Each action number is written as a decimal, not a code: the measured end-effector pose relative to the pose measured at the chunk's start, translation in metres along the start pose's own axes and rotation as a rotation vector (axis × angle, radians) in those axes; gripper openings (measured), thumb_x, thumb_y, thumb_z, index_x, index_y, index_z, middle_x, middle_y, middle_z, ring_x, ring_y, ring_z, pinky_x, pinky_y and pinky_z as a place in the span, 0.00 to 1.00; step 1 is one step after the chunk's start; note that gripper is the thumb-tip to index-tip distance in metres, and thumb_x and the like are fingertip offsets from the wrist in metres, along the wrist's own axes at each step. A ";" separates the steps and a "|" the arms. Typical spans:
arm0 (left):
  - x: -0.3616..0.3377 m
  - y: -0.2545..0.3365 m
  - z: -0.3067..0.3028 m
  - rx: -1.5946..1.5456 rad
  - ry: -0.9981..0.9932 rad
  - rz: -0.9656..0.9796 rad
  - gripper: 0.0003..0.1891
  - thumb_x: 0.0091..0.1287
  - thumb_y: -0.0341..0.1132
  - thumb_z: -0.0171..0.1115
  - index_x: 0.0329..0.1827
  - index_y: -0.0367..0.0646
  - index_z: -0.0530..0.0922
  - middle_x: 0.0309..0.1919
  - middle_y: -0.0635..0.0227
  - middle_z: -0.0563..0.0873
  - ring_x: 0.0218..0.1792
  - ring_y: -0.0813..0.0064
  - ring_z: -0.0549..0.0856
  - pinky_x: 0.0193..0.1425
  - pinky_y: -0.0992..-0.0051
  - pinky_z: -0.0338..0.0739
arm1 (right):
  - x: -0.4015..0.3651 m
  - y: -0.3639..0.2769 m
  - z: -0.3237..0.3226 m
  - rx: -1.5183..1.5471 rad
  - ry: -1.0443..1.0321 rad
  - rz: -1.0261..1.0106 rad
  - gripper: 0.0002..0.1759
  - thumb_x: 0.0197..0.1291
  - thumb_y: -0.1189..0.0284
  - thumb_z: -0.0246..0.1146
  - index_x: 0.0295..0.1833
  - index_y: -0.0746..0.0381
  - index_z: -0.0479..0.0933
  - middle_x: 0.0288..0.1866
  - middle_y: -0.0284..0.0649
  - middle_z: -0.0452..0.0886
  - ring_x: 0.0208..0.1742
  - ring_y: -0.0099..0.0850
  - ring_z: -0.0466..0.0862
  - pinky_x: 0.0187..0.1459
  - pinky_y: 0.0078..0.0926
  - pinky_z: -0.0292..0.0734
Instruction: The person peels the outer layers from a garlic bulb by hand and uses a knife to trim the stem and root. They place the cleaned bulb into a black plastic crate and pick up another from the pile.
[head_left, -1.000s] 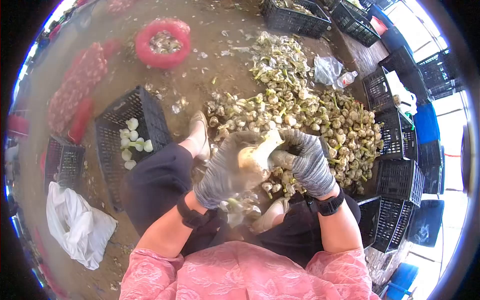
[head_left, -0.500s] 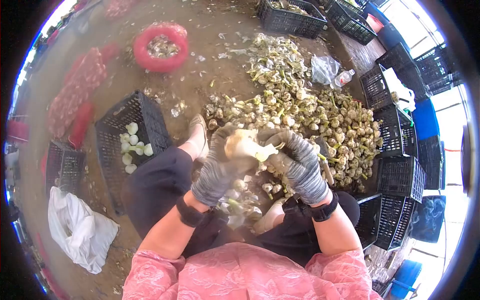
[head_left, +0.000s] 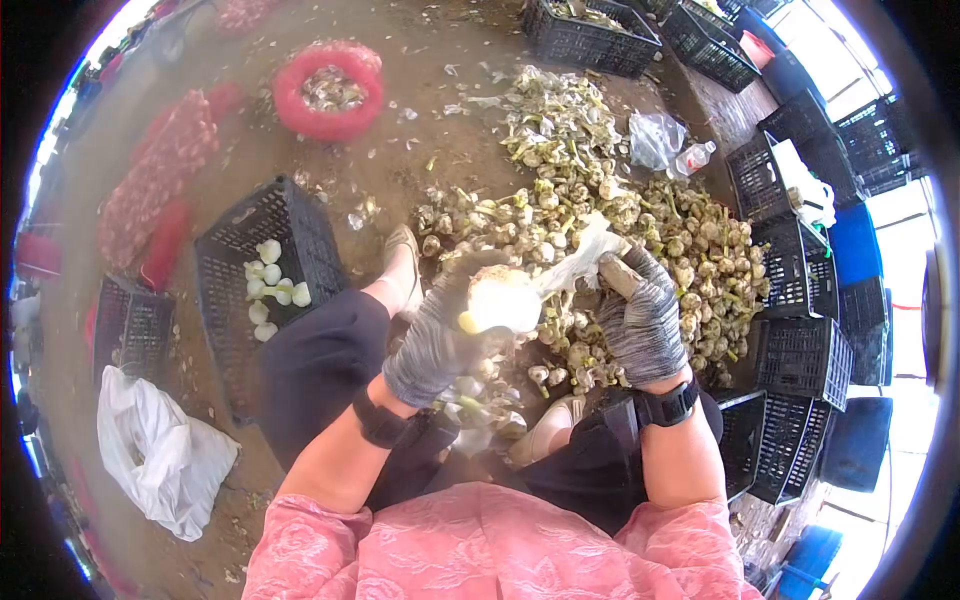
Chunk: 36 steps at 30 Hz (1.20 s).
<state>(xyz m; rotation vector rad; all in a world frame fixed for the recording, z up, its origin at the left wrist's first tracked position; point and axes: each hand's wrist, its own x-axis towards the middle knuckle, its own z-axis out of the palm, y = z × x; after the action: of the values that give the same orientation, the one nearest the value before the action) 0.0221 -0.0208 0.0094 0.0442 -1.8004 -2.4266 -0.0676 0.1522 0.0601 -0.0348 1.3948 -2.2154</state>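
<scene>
My left hand, in a grey knit glove, is closed around a garlic bulb whose white side faces me. From the bulb a pale strip of garlic skin stretches up to the right. My right hand, gloved too, pinches the far end of that strip. A brownish piece shows at its fingertips; I cannot make out what it is. Under and beyond both hands lies a large heap of unpeeled garlic bulbs. Between my legs are loose bulbs and skins.
At my left a black crate holds several white peeled bulbs. A white sack lies nearer me. Red net bags and a rolled-open red net rest on the floor. Black crates line the right side, near a plastic bottle.
My right hand has moved right, away from the bulb, drawing a strip of skin off it. The bulb in my left hand has turned and shows more of its white side.
</scene>
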 end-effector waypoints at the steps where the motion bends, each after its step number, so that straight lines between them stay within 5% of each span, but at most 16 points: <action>1: 0.002 0.002 0.001 -0.028 -0.004 0.075 0.37 0.47 0.38 0.72 0.58 0.39 0.63 0.46 0.67 0.76 0.47 0.75 0.77 0.51 0.77 0.73 | 0.002 0.003 -0.003 -0.003 -0.003 -0.003 0.12 0.55 0.76 0.56 0.45 0.68 0.73 0.35 0.37 0.79 0.36 0.27 0.80 0.36 0.25 0.78; 2: -0.001 0.005 0.005 -0.217 -0.022 0.054 0.34 0.48 0.37 0.72 0.56 0.39 0.65 0.42 0.66 0.77 0.43 0.74 0.78 0.47 0.75 0.75 | 0.004 0.011 -0.011 0.016 0.005 -0.036 0.12 0.55 0.76 0.55 0.45 0.68 0.72 0.35 0.38 0.78 0.36 0.27 0.80 0.36 0.25 0.78; 6: -0.003 0.011 -0.001 -0.124 -0.097 -0.014 0.32 0.50 0.37 0.71 0.55 0.39 0.65 0.39 0.63 0.78 0.40 0.73 0.80 0.42 0.73 0.77 | 0.009 0.013 -0.023 0.054 0.074 -0.073 0.10 0.56 0.78 0.54 0.45 0.66 0.72 0.36 0.39 0.78 0.35 0.28 0.79 0.37 0.26 0.78; 8: -0.003 0.014 -0.008 -0.412 -0.189 -0.169 0.31 0.51 0.36 0.70 0.56 0.40 0.65 0.40 0.63 0.78 0.39 0.74 0.79 0.42 0.73 0.77 | 0.011 0.006 -0.023 0.009 0.048 -0.081 0.15 0.52 0.77 0.59 0.47 0.65 0.72 0.38 0.41 0.78 0.38 0.30 0.80 0.42 0.26 0.76; 9: -0.004 0.014 -0.009 -0.289 -0.185 -0.062 0.31 0.51 0.36 0.69 0.58 0.40 0.65 0.41 0.64 0.78 0.39 0.75 0.79 0.43 0.74 0.77 | 0.009 0.002 -0.019 0.009 0.044 -0.085 0.15 0.52 0.77 0.59 0.47 0.65 0.72 0.38 0.41 0.78 0.38 0.30 0.80 0.42 0.26 0.76; 11: -0.004 0.012 -0.010 -0.033 -0.138 0.145 0.32 0.52 0.35 0.69 0.60 0.41 0.64 0.43 0.65 0.78 0.41 0.76 0.78 0.45 0.76 0.75 | 0.004 -0.002 -0.008 -1.176 -0.735 -0.488 0.21 0.45 0.74 0.65 0.48 0.64 0.73 0.41 0.42 0.79 0.41 0.32 0.80 0.46 0.26 0.74; 12: -0.004 0.012 -0.011 -0.066 -0.081 0.090 0.34 0.51 0.36 0.69 0.61 0.42 0.63 0.45 0.66 0.77 0.43 0.77 0.77 0.47 0.76 0.74 | -0.003 0.000 -0.003 -1.225 -0.841 -0.299 0.21 0.43 0.73 0.66 0.48 0.60 0.76 0.37 0.43 0.79 0.36 0.34 0.81 0.42 0.25 0.75; 17: -0.007 0.015 -0.003 -0.293 -0.012 0.002 0.38 0.50 0.38 0.71 0.63 0.41 0.60 0.48 0.69 0.75 0.45 0.79 0.75 0.50 0.78 0.72 | -0.013 0.000 0.011 -1.097 -0.518 -0.215 0.17 0.42 0.71 0.67 0.41 0.62 0.78 0.32 0.43 0.80 0.33 0.35 0.81 0.36 0.26 0.76; 20: -0.011 0.015 0.002 -0.264 -0.029 -0.037 0.41 0.49 0.40 0.72 0.64 0.41 0.58 0.50 0.69 0.73 0.47 0.79 0.74 0.52 0.78 0.70 | -0.015 0.003 0.022 -1.198 -0.227 -0.700 0.14 0.41 0.71 0.68 0.38 0.60 0.79 0.29 0.43 0.78 0.28 0.39 0.80 0.30 0.28 0.75; 25: -0.018 -0.006 0.009 -0.246 -0.015 -0.016 0.37 0.51 0.28 0.68 0.64 0.44 0.58 0.46 0.69 0.73 0.45 0.79 0.74 0.49 0.78 0.72 | -0.020 0.013 0.025 -1.476 -0.231 -0.898 0.11 0.41 0.71 0.66 0.35 0.58 0.78 0.24 0.38 0.73 0.22 0.38 0.76 0.23 0.33 0.70; 28: -0.016 -0.007 0.012 -0.800 -0.063 -0.148 0.34 0.53 0.22 0.64 0.63 0.47 0.59 0.44 0.68 0.73 0.43 0.78 0.75 0.47 0.78 0.74 | -0.022 0.017 0.024 -1.573 -0.216 -0.895 0.09 0.42 0.69 0.62 0.33 0.58 0.77 0.25 0.37 0.72 0.22 0.37 0.75 0.23 0.34 0.68; 31: -0.006 0.013 0.011 -1.465 -0.120 -0.681 0.35 0.49 0.27 0.69 0.61 0.43 0.60 0.45 0.66 0.73 0.44 0.76 0.74 0.50 0.77 0.72 | -0.022 0.014 0.029 -1.675 -0.206 -0.950 0.07 0.42 0.70 0.62 0.31 0.58 0.77 0.25 0.37 0.72 0.23 0.37 0.75 0.23 0.34 0.68; 32: -0.014 0.007 0.014 -0.793 -0.023 -0.322 0.37 0.48 0.33 0.71 0.60 0.42 0.60 0.45 0.66 0.73 0.45 0.76 0.74 0.51 0.77 0.71 | -0.020 0.015 0.029 -1.653 -0.214 -0.944 0.06 0.42 0.72 0.62 0.29 0.59 0.76 0.25 0.39 0.72 0.24 0.38 0.75 0.23 0.36 0.68; 33: -0.016 0.002 0.014 -0.460 -0.008 -0.135 0.38 0.47 0.36 0.72 0.60 0.41 0.60 0.46 0.66 0.73 0.46 0.76 0.74 0.51 0.77 0.71 | -0.019 0.016 0.029 -1.653 -0.213 -0.943 0.06 0.42 0.72 0.62 0.29 0.59 0.76 0.25 0.39 0.72 0.24 0.38 0.75 0.23 0.36 0.68; 36: -0.014 -0.008 0.006 0.364 0.078 0.209 0.40 0.46 0.44 0.73 0.59 0.41 0.60 0.47 0.68 0.73 0.48 0.76 0.73 0.53 0.76 0.70 | -0.010 0.017 0.024 -1.488 -0.114 -0.975 0.04 0.44 0.75 0.60 0.29 0.63 0.74 0.24 0.44 0.72 0.24 0.42 0.74 0.25 0.37 0.70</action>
<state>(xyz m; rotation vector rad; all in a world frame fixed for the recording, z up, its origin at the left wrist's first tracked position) 0.0347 -0.0113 0.0033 -0.0155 -2.0692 -1.9097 -0.0452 0.1310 0.0595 -1.5369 2.9495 -1.0197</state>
